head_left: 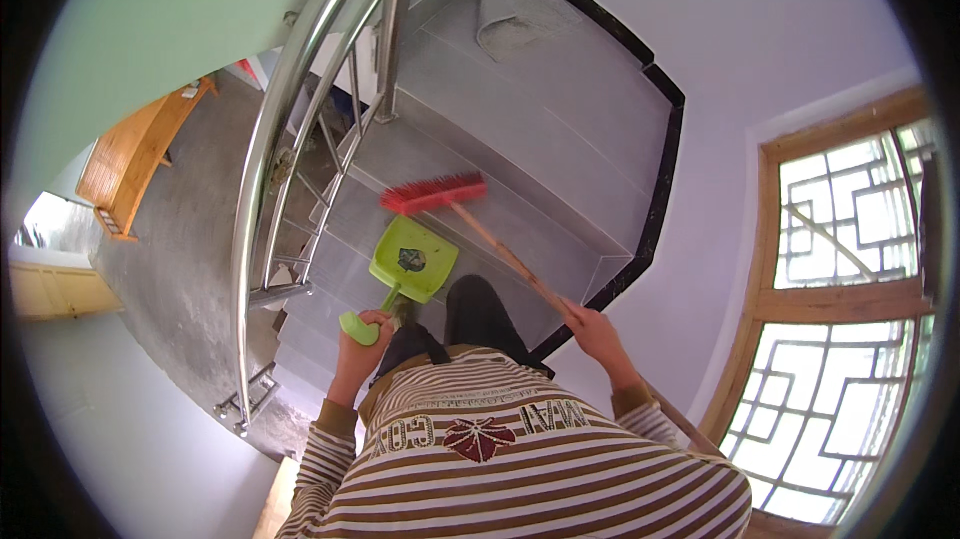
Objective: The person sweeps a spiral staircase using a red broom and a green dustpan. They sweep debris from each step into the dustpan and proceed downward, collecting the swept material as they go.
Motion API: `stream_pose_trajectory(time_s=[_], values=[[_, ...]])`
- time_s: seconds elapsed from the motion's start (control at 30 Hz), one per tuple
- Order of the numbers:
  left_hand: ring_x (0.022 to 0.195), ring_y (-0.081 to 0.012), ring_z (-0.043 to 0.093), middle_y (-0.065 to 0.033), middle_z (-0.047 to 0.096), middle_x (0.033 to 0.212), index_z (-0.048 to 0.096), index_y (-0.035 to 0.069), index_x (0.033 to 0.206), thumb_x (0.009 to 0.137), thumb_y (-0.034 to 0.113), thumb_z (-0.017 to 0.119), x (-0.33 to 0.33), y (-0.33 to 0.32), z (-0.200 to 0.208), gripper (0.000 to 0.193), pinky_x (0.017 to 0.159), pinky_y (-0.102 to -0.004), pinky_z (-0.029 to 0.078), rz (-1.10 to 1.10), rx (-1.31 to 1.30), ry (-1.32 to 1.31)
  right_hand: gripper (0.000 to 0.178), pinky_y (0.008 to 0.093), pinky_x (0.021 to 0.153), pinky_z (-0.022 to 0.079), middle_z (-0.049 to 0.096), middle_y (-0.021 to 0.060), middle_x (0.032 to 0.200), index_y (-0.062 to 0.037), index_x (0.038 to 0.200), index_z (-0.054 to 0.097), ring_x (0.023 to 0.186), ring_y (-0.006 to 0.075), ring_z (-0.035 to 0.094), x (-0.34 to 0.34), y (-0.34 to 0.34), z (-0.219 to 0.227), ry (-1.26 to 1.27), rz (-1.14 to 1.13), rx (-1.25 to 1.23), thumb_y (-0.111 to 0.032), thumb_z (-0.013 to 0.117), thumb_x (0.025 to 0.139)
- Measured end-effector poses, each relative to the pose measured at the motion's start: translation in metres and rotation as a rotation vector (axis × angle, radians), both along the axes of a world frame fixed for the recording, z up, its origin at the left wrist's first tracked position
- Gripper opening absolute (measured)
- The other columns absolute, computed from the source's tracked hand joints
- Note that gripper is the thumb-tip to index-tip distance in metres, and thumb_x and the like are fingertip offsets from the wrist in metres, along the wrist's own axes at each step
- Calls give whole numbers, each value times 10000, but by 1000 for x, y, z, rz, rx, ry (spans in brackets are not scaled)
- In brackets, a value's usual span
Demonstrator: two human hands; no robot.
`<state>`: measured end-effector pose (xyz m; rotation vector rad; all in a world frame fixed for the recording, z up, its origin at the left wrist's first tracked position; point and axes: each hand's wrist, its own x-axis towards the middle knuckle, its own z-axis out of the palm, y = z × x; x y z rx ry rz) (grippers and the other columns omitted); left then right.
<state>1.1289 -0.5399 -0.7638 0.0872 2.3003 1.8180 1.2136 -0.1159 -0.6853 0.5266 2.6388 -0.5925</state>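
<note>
From my end I see the left hand [358,355], fingers curled round the handle of the green dustpan [432,282], dark debris [411,260] inside. Right hand [597,340] grips the broom [435,195] by its stick; its red head is over the grey stairs [540,124], just beyond the dustpan. Steel railing [259,159] left, wood-framed window [768,304] right.

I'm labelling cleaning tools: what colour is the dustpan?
The dustpan is bright lime green, seen best in the head view.

Block capitals [557,416] flank a dark-red leaf [479,440] on the striped top [540,489], with smaller lettering [468,400] near it.
</note>
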Motion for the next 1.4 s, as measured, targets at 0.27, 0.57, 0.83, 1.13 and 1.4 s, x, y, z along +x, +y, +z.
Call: stream_pose_trajectory(time_s=[0.27,0.57,0.83,1.13,1.4], values=[[829,-212,663,-127,704,969,643,16,846,872,85,685,-3,22,-19,85,745,-343,517,-51,4,-36,449,557,795,517,697,206,984,-327,1439,472,900,447,657,-21,-19,-51,-53,26,115,-349,453,991],[796,-159,628,-113,699,994,632,6,839,882,89,682,12,69,-16,106,717,-307,504,-89,37,-145,473,560,716,529,702,204,897,-365,1446,464,813,444,670,132,-14,-29,-225,-259,75,-330,535,979],[849,-134,617,-80,691,1001,644,16,878,906,93,665,24,88,-26,85,755,-292,499,-158,-8,-139,487,567,686,525,698,202,842,-369,1458,430,772,442,671,152,-4,-25,-101,-252,41,-334,531,983],[864,-136,612,-67,685,993,652,14,909,916,110,659,21,102,-28,96,772,-298,499,-134,-18,-175,481,559,676,522,693,205,824,-326,1465,429,762,435,672,138,-21,-52,-162,-234,-13,-295,506,991],[886,-156,632,-97,701,1015,657,11,901,907,122,676,25,101,-25,113,785,-306,508,-186,-53,-163,413,475,817,539,697,214,1083,-240,1397,551,966,415,675,208,-22,1,-138,-352,-376,-272,545,985]])
